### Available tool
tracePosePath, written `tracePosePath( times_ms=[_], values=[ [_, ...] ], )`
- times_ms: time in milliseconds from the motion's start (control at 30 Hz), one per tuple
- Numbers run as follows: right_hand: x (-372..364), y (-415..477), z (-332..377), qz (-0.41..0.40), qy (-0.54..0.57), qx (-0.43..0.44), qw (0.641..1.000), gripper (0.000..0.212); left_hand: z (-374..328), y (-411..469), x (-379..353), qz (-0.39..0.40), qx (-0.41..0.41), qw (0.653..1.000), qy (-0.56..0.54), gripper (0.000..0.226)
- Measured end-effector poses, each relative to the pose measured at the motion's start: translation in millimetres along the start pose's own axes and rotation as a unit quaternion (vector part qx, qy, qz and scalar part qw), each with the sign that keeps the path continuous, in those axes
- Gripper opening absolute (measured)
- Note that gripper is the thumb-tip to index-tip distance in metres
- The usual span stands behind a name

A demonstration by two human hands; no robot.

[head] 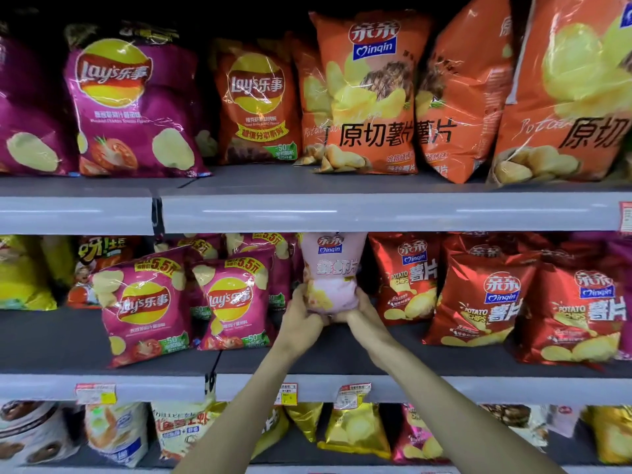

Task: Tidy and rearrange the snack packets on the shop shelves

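Note:
A pale pink Qinqin snack packet (331,268) stands upright on the middle shelf (307,357), in the gap between the magenta Lay's packets (236,299) and the red Qinqin chip bags (407,275). My left hand (301,318) grips its lower left corner. My right hand (359,311) grips its lower right corner. Both hands squeeze the packet's bottom, and its top reaches up behind the edge of the shelf above.
The top shelf (376,212) holds large orange Qinqin bags (369,94) and purple and orange Lay's bags (133,104). More red Qinqin bags (485,299) fill the middle shelf's right side. Yellow and gold packets (352,432) sit on the bottom shelf. Price tags (287,393) hang on the shelf edge.

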State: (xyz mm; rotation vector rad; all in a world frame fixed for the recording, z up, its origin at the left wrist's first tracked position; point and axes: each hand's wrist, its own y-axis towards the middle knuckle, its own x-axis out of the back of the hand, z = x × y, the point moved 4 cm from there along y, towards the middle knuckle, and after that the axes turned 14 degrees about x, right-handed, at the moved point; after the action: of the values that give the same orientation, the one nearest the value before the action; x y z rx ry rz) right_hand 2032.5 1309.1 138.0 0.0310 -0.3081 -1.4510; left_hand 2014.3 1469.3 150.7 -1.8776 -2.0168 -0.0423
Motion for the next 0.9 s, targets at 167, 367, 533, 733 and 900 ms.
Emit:
tracePosePath(
  times_ms=[167,367,533,733,900],
  values=[
    [-1,6,-13,0.004,-0.009,0.014,1.0,0.102,12,-4,0,0.023,0.013,0.997,-0.076,0.092],
    [4,-21,15,0.008,-0.1,0.017,0.995,0.079,14,-18,7,-0.012,0.038,0.998,0.04,0.064],
    [20,-47,10,0.047,-0.191,0.001,0.98,0.077,17,-35,2,-0.04,-0.007,0.986,0.161,0.051],
    [66,-96,17,-0.027,-0.298,0.114,0.947,0.041,3,-74,-32,-0.037,-0.1,0.969,0.221,0.04],
    [141,-130,7,-0.171,-0.364,0.146,0.904,0.017,-6,-78,-90,0.013,-0.129,0.973,0.19,0.051]
  ],
)
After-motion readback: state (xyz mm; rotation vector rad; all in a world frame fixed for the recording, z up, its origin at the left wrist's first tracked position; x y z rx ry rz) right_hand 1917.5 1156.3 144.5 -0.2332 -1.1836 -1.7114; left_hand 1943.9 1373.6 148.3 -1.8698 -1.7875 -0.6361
